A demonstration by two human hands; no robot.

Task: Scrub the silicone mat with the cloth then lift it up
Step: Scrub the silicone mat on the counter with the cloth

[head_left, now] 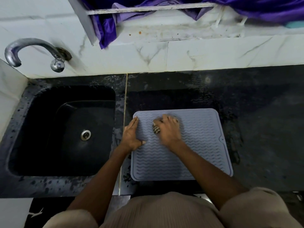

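Both forearms reach forward over the near edge of the silicone mat (189,145), which lies flat on the dark wet counter (263,120), its long axis running away from the person. At the mat's left edge the left hand (131,135) presses flat, fingers straight, pinning it. Toward the far middle, the right hand (167,129) bunches a striped cloth (156,129) under curled fingers, blurred mid-scrub. I judge the near half unscrubbed yet; lifting comes later. Left of the mat, the black sink (62,129) holds nothing visible but its drain (85,134); a tap (32,51) stands behind.
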